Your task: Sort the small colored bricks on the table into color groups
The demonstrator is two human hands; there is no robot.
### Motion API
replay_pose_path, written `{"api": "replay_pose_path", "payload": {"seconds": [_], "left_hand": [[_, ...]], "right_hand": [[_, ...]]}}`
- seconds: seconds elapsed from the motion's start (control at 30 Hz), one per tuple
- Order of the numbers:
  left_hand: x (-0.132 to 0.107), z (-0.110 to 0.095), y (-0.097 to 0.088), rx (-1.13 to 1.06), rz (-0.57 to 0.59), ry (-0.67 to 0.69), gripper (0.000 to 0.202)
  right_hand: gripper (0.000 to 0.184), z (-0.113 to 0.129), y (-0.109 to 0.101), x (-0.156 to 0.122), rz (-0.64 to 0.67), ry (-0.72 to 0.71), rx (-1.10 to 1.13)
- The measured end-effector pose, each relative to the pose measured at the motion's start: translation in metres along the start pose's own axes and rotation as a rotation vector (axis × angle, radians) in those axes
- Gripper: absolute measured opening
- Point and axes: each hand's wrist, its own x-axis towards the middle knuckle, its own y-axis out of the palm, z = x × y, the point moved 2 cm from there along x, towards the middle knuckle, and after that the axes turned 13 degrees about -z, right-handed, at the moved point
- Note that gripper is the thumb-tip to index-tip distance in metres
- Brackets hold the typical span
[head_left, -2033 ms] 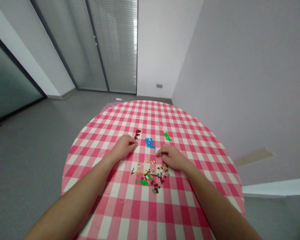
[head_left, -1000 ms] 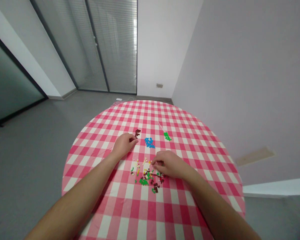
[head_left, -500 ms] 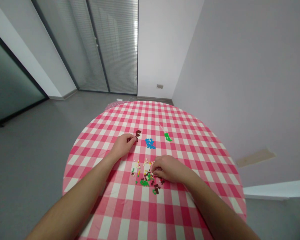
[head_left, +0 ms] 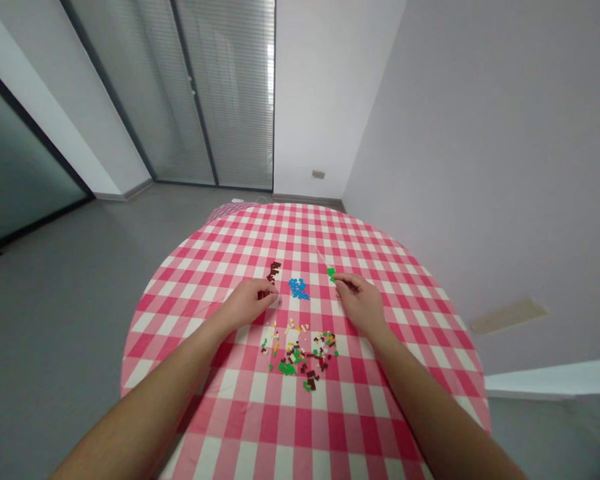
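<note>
My right hand (head_left: 361,303) is at the small pile of green toy bricks (head_left: 331,273), its thumb and fingertips pinched together and covering part of the pile. Whatever sits between those fingertips is too small to make out. My left hand (head_left: 250,301) hovers just in front of the dark brown brick pile (head_left: 274,269), fingers curled and thumb close to the index finger; its contents cannot be made out. Between the hands lies a pile of blue bricks (head_left: 299,288). Closer to me is a loose scatter of mixed bricks (head_left: 300,357) in green, brown, yellow and white.
A round table carries a pink-and-white checked cloth (head_left: 260,420). A thin pale strip (head_left: 321,255) lies beyond the green pile. Past the table stand a glass partition (head_left: 230,100) and a white wall (head_left: 455,147).
My right hand has moved away from the mixed scatter, forward and right to the green pile, uncovering bricks at the scatter's right side. My left hand has drawn slightly back from the brown pile.
</note>
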Motion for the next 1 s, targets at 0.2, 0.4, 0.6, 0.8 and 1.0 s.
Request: {"api": "replay_pose_path", "payload": {"seconds": [0.2,0.4,0.6,0.8,1.0], "left_hand": [[0.000,-0.001,-0.001,-0.034,0.062,-0.001,0.018],[0.001,0.001,-0.002,-0.027,0.074,-0.010,0.018],[0.002,0.002,-0.001,-0.029,0.079,-0.001,0.015],[0.001,0.000,-0.001,-0.046,0.138,0.031,0.015],[0.001,-0.001,0.000,-0.050,0.183,0.027,0.016]], "right_hand": [[0.029,-0.003,-0.007,0.005,-0.129,-0.114,-0.059],[0.026,-0.001,-0.009,0.004,-0.124,-0.204,-0.115],[0.029,-0.010,-0.005,0.007,0.035,-0.177,-0.224],[0.023,-0.020,0.001,0.009,0.229,-0.188,-0.416],[0.030,-0.019,-0.003,0.011,0.255,-0.158,-0.478]]}}
